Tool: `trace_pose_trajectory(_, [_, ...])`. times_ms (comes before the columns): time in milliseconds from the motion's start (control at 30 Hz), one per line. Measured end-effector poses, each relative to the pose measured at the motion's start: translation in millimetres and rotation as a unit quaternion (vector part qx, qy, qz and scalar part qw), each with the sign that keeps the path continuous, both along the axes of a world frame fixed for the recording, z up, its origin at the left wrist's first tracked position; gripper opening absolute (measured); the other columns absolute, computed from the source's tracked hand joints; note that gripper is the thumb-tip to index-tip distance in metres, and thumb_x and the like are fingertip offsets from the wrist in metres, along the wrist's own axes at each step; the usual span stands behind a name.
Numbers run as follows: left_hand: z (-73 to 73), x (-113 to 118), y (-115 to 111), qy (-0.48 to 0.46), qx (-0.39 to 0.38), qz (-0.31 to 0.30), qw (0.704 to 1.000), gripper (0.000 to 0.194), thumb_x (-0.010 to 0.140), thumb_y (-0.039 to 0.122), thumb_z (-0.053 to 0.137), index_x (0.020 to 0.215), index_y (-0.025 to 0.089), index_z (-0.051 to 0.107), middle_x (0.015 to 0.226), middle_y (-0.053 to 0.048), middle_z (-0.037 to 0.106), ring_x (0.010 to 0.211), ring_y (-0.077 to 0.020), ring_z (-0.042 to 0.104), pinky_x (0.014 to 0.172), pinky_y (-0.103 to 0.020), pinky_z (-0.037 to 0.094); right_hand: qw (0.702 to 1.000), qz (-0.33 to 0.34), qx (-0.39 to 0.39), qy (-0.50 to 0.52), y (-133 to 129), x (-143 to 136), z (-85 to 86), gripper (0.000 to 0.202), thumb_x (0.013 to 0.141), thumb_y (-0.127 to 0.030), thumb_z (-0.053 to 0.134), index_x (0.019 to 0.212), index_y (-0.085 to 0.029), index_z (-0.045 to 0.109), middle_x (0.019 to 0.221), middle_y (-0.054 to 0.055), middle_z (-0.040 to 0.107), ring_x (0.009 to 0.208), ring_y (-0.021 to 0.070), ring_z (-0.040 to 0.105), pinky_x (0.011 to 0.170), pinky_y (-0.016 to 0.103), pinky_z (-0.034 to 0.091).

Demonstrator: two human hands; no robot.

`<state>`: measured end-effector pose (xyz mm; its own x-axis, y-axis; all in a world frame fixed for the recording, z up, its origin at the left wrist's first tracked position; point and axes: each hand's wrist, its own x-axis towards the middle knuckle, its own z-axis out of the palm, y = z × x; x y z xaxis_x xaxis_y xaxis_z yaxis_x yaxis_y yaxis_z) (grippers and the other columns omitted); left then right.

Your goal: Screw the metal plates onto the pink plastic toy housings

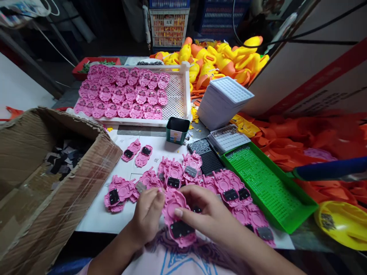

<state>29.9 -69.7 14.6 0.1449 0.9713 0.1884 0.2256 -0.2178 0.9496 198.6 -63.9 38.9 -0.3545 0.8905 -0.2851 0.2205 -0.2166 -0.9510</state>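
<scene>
While the right hand [207,209] grips the pink casing [172,204] from the right, the left hand [149,212] clenches at its left.

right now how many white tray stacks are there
2: a low stack beside the green basket, a tall stack behind the low one; others may be hidden.

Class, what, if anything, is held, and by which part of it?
A pink shell: the right hand grips its right edge, thumb on its face. The left hand is at its upper left, its grip unclear.
</scene>
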Motion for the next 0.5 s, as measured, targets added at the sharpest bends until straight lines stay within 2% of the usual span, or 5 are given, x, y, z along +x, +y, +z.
trace_pose_trajectory(100, [-8.0, -9, 2, -0.089, -0.082, 0.056, 0.991, 0.049, 0.092, 0.053, 0.041, 0.057, 0.019, 0.037, 0.052, 0.004, 0.035, 0.049, -0.0097, 0.033, 0.047, -0.025, 0.029, 0.998, 0.028, -0.042, 0.043, 18, -3, 5.3, 0.029, 0.075, -0.044, 0.064, 0.076, -0.015, 0.060, 0.064, -0.001, 0.055, 0.056, 0.0087, 0.047, 0.051, 0.023, 0.040])
trace_pose_trajectory(200, [-11.1, -17, 6, -0.253, -0.207, 0.061, 0.943, 0.051, 0.086, 0.062, 0.045, 0.063, 0.018, 0.046, 0.053, 0.004, 0.038, 0.046, -0.0077, 0.031, 0.043, -0.022, 0.024, 0.997, 0.030, 0.050, -0.044, 54, -9, 12.8, 0.030, 0.084, -0.043, 0.054, 0.083, -0.015, 0.063, 0.071, 0.004, 0.063, 0.061, 0.0115, 0.055, 0.056, 0.026, 0.045])
trace_pose_trajectory(267, [-9.5, -21, 7, -0.367, -0.264, 0.056, 0.890, 0.044, 0.085, 0.058, 0.050, 0.067, 0.017, 0.049, 0.055, 0.004, 0.041, 0.045, -0.0068, 0.033, 0.042, -0.020, 0.024, 0.955, 0.044, 0.187, -0.225, 86, -16, 16.0, 0.027, 0.088, -0.037, 0.049, 0.091, -0.016, 0.065, 0.080, 0.006, 0.068, 0.069, 0.0134, 0.060, 0.063, 0.027, 0.046])
trace_pose_trajectory(300, [-8.1, -24, 7, -0.413, -0.283, 0.050, 0.864, 0.039, 0.084, 0.052, 0.054, 0.069, 0.017, 0.050, 0.057, 0.004, 0.043, 0.046, -0.0069, 0.036, 0.042, -0.019, 0.027, 0.906, 0.071, 0.234, -0.346, 103, -22, 15.7, 0.028, 0.090, -0.036, 0.046, 0.089, -0.016, 0.066, 0.080, 0.006, 0.068, 0.071, 0.0147, 0.061, 0.065, 0.028, 0.045])
trace_pose_trajectory(500, [-3.9, -40, -5, -0.541, -0.314, 0.067, 0.777, 0.020, 0.075, 0.028, 0.066, 0.089, 0.014, 0.061, 0.083, -0.004, 0.060, 0.069, -0.0148, 0.059, 0.062, -0.028, 0.049, 0.823, 0.108, 0.252, -0.498, 163, -61, -19.6, 0.021, 0.087, -0.018, 0.046, 0.090, -0.010, 0.066, 0.094, 0.018, 0.070, 0.089, 0.0243, 0.065, 0.070, 0.029, 0.043])
